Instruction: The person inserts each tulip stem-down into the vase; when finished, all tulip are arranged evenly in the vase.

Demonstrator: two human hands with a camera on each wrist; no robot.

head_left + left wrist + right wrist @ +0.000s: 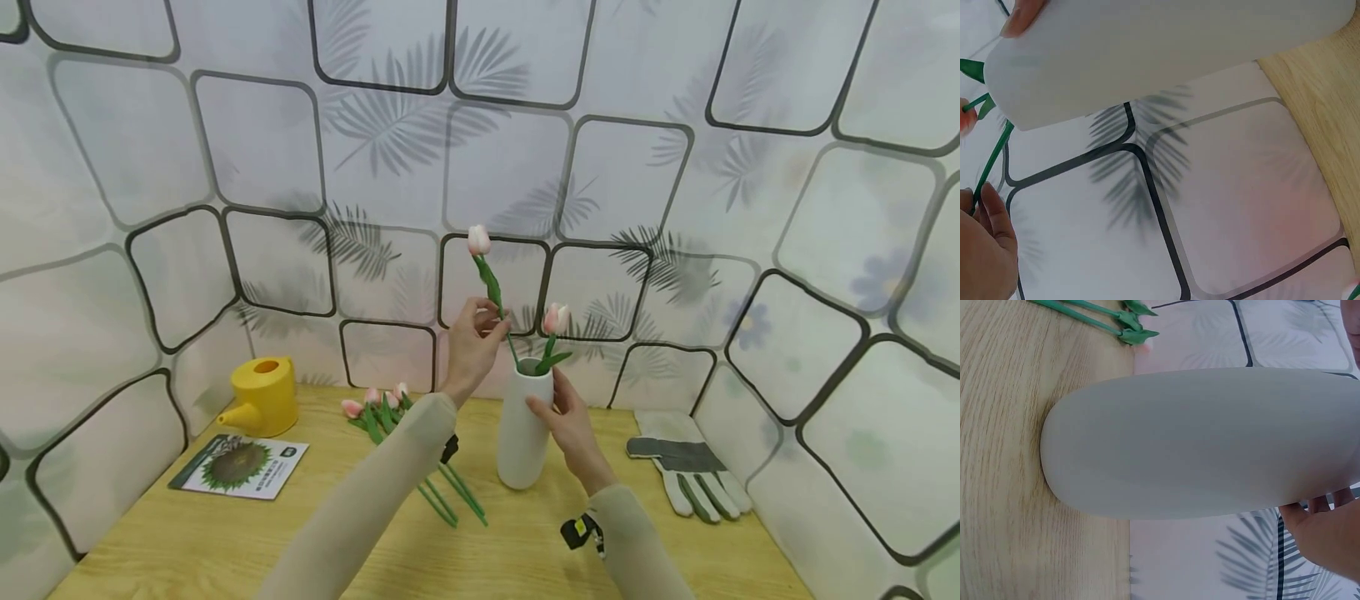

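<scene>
My left hand [471, 348] pinches the green stem of a pale pink tulip [479, 241], held above a tall white vase [522, 437]. The stem slants down to the vase mouth, its lower end hidden at the rim. In the left wrist view, the left fingers [999, 215] grip the stem just outside the rim. A second pink tulip [557, 319] stands in the vase, leaning right. My right hand [572, 429] holds the vase's upper right side, thumb in front. The vase [1197, 444] stands upright on the wooden table in the right wrist view.
Several more pink tulips [386, 408] lie on the table [390, 550], partly behind the left forearm. A yellow watering can [270, 400] and a seed packet with a sunflower picture [238, 467] are at left. Grey-and-white gloves [690, 467] lie at right. Patterned walls [390, 192] enclose the table.
</scene>
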